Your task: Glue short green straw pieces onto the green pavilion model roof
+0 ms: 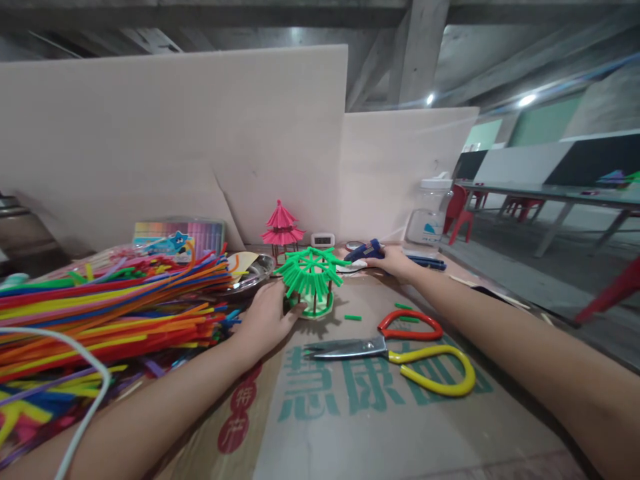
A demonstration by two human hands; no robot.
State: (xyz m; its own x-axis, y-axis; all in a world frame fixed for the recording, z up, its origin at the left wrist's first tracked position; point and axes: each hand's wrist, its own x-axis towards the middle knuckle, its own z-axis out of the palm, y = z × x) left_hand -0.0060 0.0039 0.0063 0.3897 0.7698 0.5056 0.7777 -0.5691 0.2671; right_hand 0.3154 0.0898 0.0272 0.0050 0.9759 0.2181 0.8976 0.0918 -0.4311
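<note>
A small pavilion model [314, 270] made of green pipe cleaners stands on the table, with brown posts and a green-edged base. My left hand [267, 312] grips its base from the left, thumb at the front edge; the other fingers are partly hidden behind it. Further right and back, my right hand [395, 261] is closed around a blue glue gun [364, 251], whose nozzle points left towards the green roof. Short green pipe cleaner pieces [353, 318] lie right of the model. Scissors [385, 350] with one red and one yellow handle rest in front of them.
Bundles of coloured pipe cleaners [110, 313] cover the left side, crossed by a white cable [95, 363]. Behind stand a pink pagoda model [281, 227], a small digital clock [323, 240], a marker set [180, 237] and a clear bottle [426, 217]. Pale boards [200, 147] wall the back.
</note>
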